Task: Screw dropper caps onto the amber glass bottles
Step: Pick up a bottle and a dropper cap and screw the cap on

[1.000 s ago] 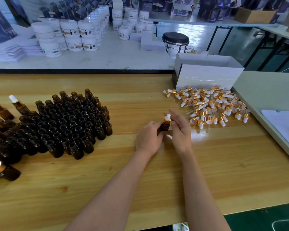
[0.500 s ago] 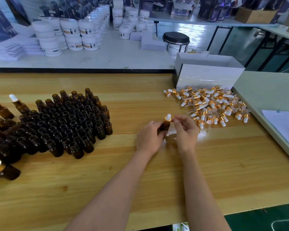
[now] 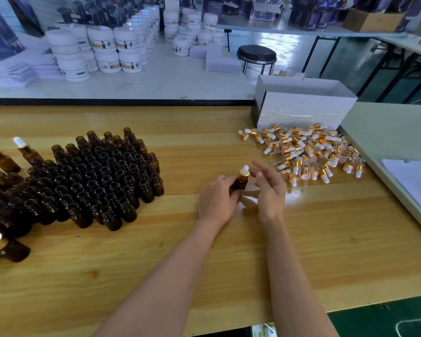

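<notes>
Since half a second before, the right hand (image 3: 269,193) had let go of the dropper cap (image 3: 244,173) and opened. Its fingers were spread and relaxed just beside the cap's white bulb. They seemed to stand clear of it, though the angle made that hard to judge. The right grip was therefore open and held nothing. The left hand (image 3: 216,199) had stayed where it was, its grip closed round the amber bottle (image 3: 240,185), fingers curled about the dark glass. That bottle stood upright near the middle of the wooden counter (image 3: 204,263), with the gold-collared cap seated on its neck.

To the left, a dense cluster of uncapped bottles (image 3: 102,181) stood upright on the counter, well apart from the hands. Further left, several capped bottles (image 3: 4,161) showed at the frame's edge. A loose pile of dropper caps (image 3: 306,152) lay to the right, near the right hand, and a white box (image 3: 301,110) stood just behind the pile. Beyond, a second, white counter carried stacked white jars (image 3: 102,49), and a black stool (image 3: 256,54) stood past it.
</notes>
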